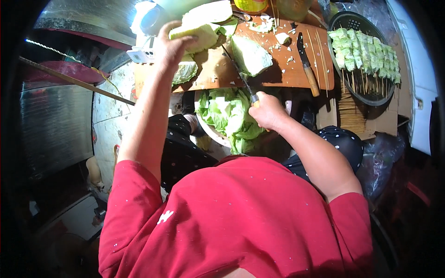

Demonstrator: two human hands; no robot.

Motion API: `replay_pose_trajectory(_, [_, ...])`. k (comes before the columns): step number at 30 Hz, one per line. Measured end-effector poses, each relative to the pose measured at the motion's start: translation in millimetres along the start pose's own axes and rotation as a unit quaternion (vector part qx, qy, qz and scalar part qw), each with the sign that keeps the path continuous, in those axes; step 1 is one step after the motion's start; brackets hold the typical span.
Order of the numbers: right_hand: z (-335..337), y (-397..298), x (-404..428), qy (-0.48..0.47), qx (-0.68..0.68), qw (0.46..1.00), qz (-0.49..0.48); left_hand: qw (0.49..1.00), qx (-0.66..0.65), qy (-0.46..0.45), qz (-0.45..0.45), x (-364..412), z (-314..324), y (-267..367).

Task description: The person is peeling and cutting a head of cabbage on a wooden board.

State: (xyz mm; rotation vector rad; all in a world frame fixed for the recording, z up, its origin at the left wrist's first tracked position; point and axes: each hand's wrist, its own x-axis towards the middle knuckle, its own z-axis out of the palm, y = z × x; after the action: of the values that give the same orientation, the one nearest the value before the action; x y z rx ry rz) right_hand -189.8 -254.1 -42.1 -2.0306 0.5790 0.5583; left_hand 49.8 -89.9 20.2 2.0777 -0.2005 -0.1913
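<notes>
My left hand (175,43) grips a cut piece of cabbage (200,37) over the left part of an orange cutting board (215,71). In my right hand (267,111) is a long knife (240,71) with a dark blade, its tip pointing up and left across the board. A cabbage wedge (251,55) lies just right of the blade. Another cabbage piece (186,71) rests below my left hand, and one more (208,12) lies beyond it. Under the board's near edge, between the knees, a white basin (213,135) holds loose cabbage leaves (229,114).
A second knife (307,66) and bamboo skewers (321,57) lie on the board's right side. Further right, a dark colander (373,100) holds skewered cabbage (365,52) above a cardboard box of skewers (349,116). A lit lamp (147,19) stands at the back left.
</notes>
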Motion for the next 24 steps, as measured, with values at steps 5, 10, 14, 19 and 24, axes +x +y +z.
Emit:
replay_pose_trajectory(5, [-1.7, 1.8, -3.8, -0.012, 0.003, 1.0, -0.002, 0.988, 0.066, -0.127, 0.054, 77.8, -9.2, 5.4])
replay_pose_trajectory(10, [-6.4, -4.5, -14.1, -0.012, -0.045, 0.999, -0.01, 0.984, 0.038, -0.173, 0.01, 124.3, -9.5, -18.1])
replay_pose_trajectory(14, [-9.5, -3.4, -24.9, -0.014, -0.049, 0.999, -0.018, 0.979, 0.078, -0.188, -0.023, 124.2, -17.4, -11.2])
replay_pose_trajectory(19, [-11.0, -8.8, -33.0, 0.002, -0.05, 0.996, -0.072, 0.971, 0.148, -0.187, 0.028, 106.1, -22.8, -8.7])
replay_pose_trajectory(24, [-10.5, -11.2, -36.5, 0.026, -0.041, 0.992, -0.119, 0.99, 0.083, -0.113, 0.025, 99.3, -20.6, -12.9])
